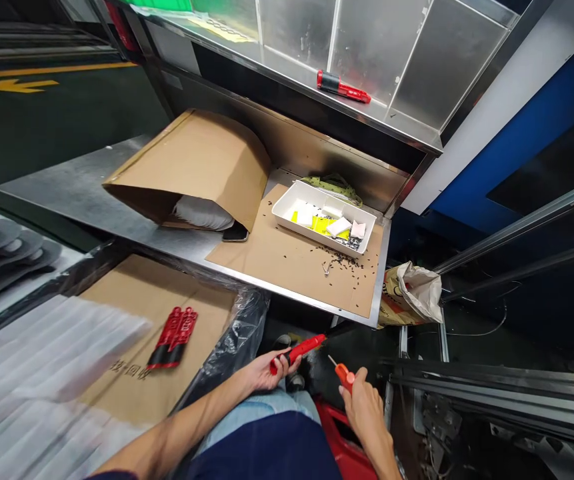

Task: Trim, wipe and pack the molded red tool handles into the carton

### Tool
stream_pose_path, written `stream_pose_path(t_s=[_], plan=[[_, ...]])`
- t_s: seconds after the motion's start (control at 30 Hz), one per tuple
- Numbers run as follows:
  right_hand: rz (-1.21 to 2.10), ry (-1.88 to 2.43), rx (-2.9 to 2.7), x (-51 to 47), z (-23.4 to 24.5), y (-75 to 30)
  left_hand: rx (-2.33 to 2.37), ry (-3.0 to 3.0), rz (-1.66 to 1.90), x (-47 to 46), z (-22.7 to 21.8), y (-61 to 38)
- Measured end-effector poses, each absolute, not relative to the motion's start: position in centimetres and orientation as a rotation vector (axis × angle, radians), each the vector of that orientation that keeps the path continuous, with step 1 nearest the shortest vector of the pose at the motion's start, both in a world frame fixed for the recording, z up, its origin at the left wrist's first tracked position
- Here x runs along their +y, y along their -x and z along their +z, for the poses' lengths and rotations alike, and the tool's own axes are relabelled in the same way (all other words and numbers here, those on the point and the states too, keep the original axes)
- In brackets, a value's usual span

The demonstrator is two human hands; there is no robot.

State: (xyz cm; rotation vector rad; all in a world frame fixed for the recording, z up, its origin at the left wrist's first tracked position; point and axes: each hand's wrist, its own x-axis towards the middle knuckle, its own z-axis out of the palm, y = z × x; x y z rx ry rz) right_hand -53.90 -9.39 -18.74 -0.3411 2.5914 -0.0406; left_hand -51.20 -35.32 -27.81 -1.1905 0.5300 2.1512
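Observation:
My left hand (265,371) is closed around a long red plastic part (307,346) in front of my lap. Its far end points up and to the right, toward the table edge. My right hand (365,407), a short way to the right, grips an orange-handled tool (343,375) with a thin metal tip. That tip points toward the red part but stays apart from it. Two similar red and black parts (174,337) lie side by side on cardboard in the carton at left. Another red and black part (341,87) rests on the metal shelf above.
On the metal table (134,213), a white tray (287,220) holds white blocks and small black pieces, some scattered on the cardboard sheet (251,257). Left of it lies an open cardboard box (207,160). White wrapped items (37,373) fill the carton's left side. A paper bag (407,293) stands at right.

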Motion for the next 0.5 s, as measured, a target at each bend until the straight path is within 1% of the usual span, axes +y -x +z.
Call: stream_pose_path(t_s=[0.1,0.2,0.37,0.5], plan=[[-0.044,0.344,2.555,-9.8,-18.3,52.8,0.318,1.384,2.220,-33.8,-28.9,52.5],[-0.045,0.359,2.517,-10.5,-17.8,51.7,0.227,1.606,2.254,-32.0,-30.5,54.6],[0.003,0.382,2.491,-11.7,-17.5,50.8,0.265,1.848,2.240,-30.5,-32.3,57.1],[0.013,0.375,2.507,-12.4,-18.0,50.7,0.363,1.856,2.230,-29.9,-32.5,56.9]])
